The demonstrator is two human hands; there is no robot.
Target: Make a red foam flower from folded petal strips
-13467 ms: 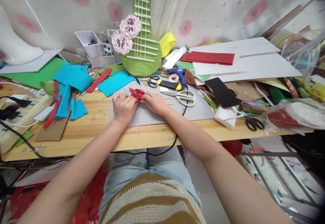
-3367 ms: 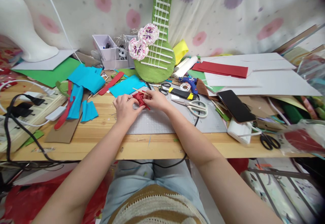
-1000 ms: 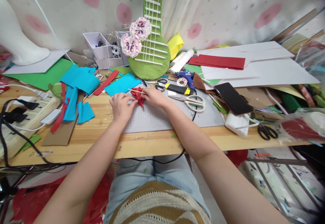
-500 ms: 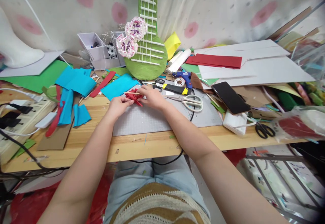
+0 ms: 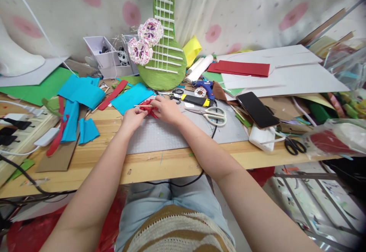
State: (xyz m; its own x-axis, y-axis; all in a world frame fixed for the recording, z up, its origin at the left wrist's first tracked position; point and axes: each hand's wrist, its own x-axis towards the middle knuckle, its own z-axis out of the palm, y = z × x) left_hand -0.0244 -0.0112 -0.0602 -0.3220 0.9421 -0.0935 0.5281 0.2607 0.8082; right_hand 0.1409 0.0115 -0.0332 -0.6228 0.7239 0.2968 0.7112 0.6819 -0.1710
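Both hands meet over the grey cutting mat (image 5: 160,137). My left hand (image 5: 134,118) pinches the left side of a red crepe paper piece (image 5: 149,109), which is gathered and has loose strips. My right hand (image 5: 166,109) is closed on its right side, its fingers partly covering it. A thin wooden stick (image 5: 140,106) lies across the red paper, close to both sets of fingertips. Right of my right hand lie white-handled scissors (image 5: 214,115) and a yellow-black utility knife (image 5: 197,100). A blue crepe paper sheet (image 5: 131,97) lies just behind my left hand.
A green guitar-shaped craft piece (image 5: 162,78) with paper flowers (image 5: 150,32) stands behind. A blue glue gun (image 5: 208,89), phone (image 5: 257,109) and black scissors (image 5: 295,145) lie rightward. Blue scraps (image 5: 81,92) and a power strip (image 5: 28,137) are leftward. A black cable crosses the table edge.
The view has shifted slightly, so the scene sits a little further left. Both hands keep hold of the red paper, with the fingers and stick shifted slightly.
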